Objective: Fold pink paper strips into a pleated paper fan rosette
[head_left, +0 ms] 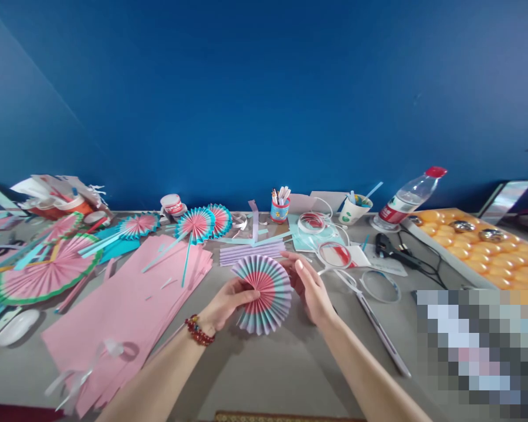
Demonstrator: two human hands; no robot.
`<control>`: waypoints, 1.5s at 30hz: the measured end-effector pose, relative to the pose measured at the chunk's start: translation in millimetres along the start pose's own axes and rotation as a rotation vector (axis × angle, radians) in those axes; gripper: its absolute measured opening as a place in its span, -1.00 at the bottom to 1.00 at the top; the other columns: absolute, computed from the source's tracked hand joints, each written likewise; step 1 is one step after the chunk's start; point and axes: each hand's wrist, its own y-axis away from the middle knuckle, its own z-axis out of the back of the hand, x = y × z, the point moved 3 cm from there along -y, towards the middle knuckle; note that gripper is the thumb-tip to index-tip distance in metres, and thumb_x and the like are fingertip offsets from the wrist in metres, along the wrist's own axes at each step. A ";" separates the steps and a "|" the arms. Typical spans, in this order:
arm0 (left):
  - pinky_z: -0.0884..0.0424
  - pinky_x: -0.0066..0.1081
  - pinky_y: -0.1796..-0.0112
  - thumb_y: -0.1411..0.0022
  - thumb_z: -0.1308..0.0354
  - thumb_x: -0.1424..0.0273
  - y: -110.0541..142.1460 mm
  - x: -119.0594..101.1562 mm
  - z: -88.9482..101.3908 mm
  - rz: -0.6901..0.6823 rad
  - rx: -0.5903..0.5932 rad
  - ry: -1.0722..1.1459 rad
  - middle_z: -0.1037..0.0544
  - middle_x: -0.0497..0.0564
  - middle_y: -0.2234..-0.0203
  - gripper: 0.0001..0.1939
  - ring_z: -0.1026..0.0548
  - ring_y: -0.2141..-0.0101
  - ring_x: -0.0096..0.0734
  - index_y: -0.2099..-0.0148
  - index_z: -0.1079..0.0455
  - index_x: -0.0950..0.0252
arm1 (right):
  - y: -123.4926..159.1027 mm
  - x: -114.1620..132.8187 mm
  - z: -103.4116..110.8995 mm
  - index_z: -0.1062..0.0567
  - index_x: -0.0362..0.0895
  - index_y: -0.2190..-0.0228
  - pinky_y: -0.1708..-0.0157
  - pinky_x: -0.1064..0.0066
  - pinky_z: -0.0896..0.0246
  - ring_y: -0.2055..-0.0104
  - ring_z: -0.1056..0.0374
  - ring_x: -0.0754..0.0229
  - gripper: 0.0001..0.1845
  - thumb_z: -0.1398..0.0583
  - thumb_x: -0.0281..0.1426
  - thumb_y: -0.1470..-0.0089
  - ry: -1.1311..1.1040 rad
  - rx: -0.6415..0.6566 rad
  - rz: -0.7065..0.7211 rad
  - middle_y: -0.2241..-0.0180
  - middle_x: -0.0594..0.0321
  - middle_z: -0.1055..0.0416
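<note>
Pinched between the thumb and fingers of my left hand (230, 302) is a pleated paper fan (266, 293), red at the centre, then teal, with a lilac edge. It is spread into most of a circle, with its gap toward the left. My right hand (310, 287) is at the fan's right edge, fingers stretched out and apart; whether they touch the paper I cannot tell. Just behind the fan lie folded lilac paper strips (246, 253). A red bead bracelet (199, 330) is round my left wrist.
Pink paper sheets (127, 305) and finished-looking fans (196, 225) lie on the left. At the back stand a pen cup (280, 210), a paper cup (354, 209) and a tilted bottle (407, 199). A glue gun (393, 251), tape rolls and a utility knife (382, 334) lie on the right.
</note>
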 end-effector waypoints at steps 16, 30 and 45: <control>-0.47 -0.40 0.34 -0.05 -0.37 0.30 -12.5 -3.0 23.3 -0.251 -0.323 0.249 -0.56 -0.02 0.41 -0.81 -0.52 0.38 -0.38 0.34 -0.47 0.28 | -1.4 -17.3 -7.2 -0.34 -0.06 -0.05 0.04 0.25 -0.33 0.03 -0.40 0.05 -0.38 -0.37 -0.27 0.04 0.125 0.071 0.039 0.04 0.13 -0.45; -0.42 -0.34 0.16 -0.01 -0.39 0.30 -3.6 -41.4 21.1 -0.192 -0.198 -0.223 -0.62 0.07 0.26 -0.69 -0.54 0.21 -0.21 0.17 -0.54 0.31 | -6.6 -7.3 -2.4 -0.38 -0.05 -0.04 0.05 0.24 -0.30 0.09 -0.40 0.08 -0.45 -0.33 -0.25 -0.02 0.097 0.125 -0.011 0.15 0.18 -0.50; -0.43 -0.48 0.35 0.01 -0.41 0.28 -4.5 -34.6 17.9 -0.373 -0.450 0.010 -0.59 -0.01 0.36 -0.68 -0.53 0.38 -0.41 0.22 -0.49 0.30 | -7.2 -33.7 -12.8 -0.48 -0.11 0.19 0.32 0.36 -0.39 0.34 -0.44 0.18 -0.54 -0.42 -0.23 0.13 0.023 0.170 -0.068 0.33 0.24 -0.53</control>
